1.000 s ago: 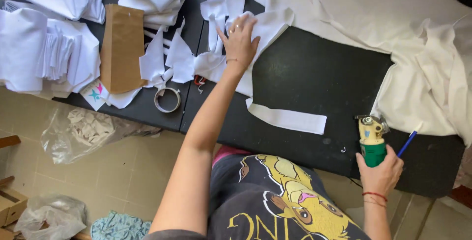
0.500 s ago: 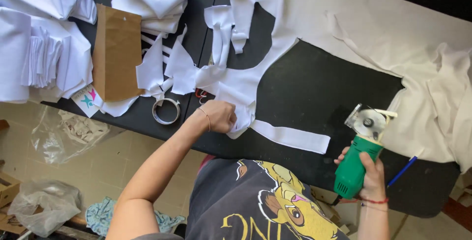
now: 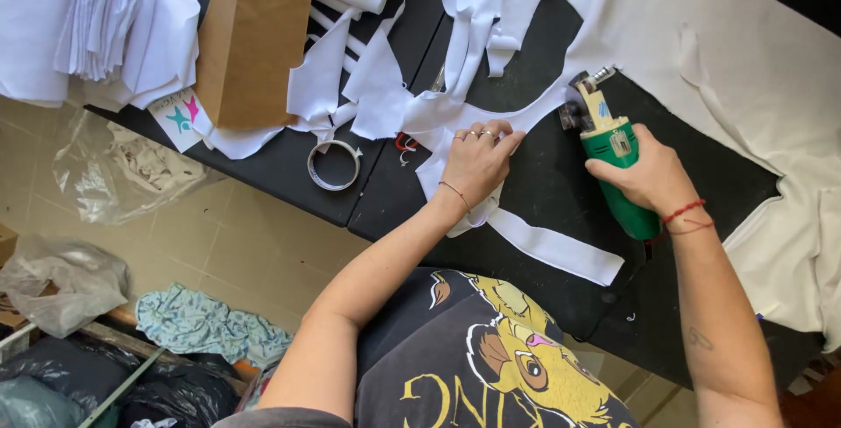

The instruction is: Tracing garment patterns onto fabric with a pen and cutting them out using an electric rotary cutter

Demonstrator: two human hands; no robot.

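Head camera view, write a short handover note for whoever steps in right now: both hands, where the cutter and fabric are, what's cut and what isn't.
Left hand: flat, palm down, pressing the white fabric strips onto the black table.
Right hand: gripping the green-handled electric rotary fabric cutter, whose head sits at the edge of the large white fabric sheet.
Nearby: brown cardboard pattern piece, roll of clear tape, stacks of cut white pieces at upper left.
Done: several strips and shapes already lie cut loose.
Left: most of the large sheet on the right looks uncut.

Star-printed white label (image 3: 181, 119) beside brown cardboard (image 3: 254, 38)
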